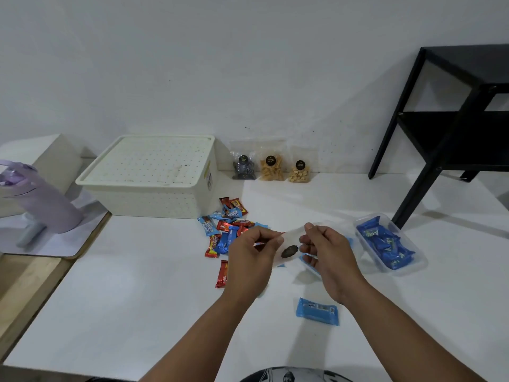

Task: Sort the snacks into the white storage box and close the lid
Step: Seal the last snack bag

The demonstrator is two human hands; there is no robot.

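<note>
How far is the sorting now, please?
Early. Blue packets already sit in a clear tray. Both the left hand and right hand hold a clear bag. Loose snacks remain out, and the white storage box has its lid on.

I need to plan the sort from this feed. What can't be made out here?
Head view only:
- white storage box: inside hidden by its closed lid.
- clear bag between left hand and right hand: contents unclear, partly covered by fingers.
- three bags by the wall: labels too small.
- black shelf: cut off at the right edge.
</note>
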